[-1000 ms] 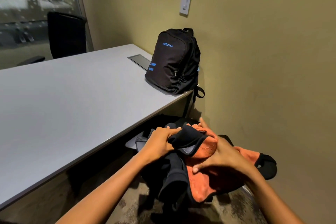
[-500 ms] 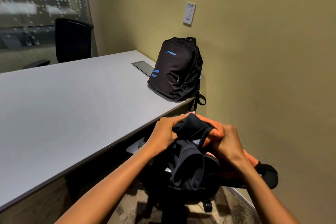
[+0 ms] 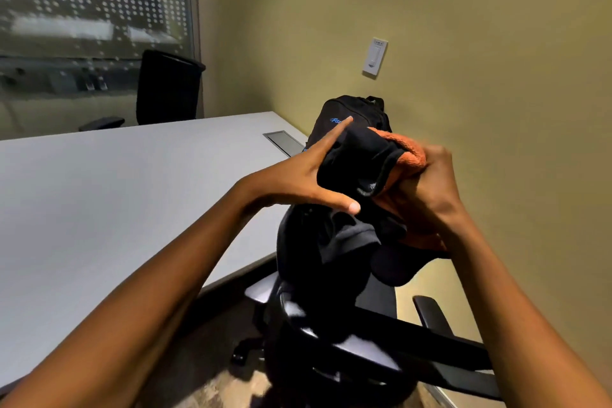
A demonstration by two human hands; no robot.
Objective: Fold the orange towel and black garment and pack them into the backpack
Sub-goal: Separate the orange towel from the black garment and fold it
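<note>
I hold a bundle of the black garment (image 3: 361, 156) and the orange towel (image 3: 410, 152) up at chest height, in front of the black backpack (image 3: 351, 106). My left hand (image 3: 298, 175) lies flat against the garment's left side, index finger straight along the top and thumb straight beneath. My right hand (image 3: 430, 185) grips the orange towel and garment together from the right. Part of the black garment hangs down below my hands. The backpack stands on the table's far corner by the wall, mostly hidden behind the bundle; whether it is zipped I cannot tell.
A long grey table (image 3: 132, 192) stretches to the left, with a metal cable hatch (image 3: 284, 141) near the backpack. A black office chair (image 3: 381, 341) stands below my hands. Another chair (image 3: 169, 86) is at the far end. The olive wall with a switch (image 3: 375, 56) is close on the right.
Both hands have lifted the bundle from the chair seat up to the backpack's height. My left hand's fingers went from curled over the garment to straight. The towel is now bunched in my right hand.
</note>
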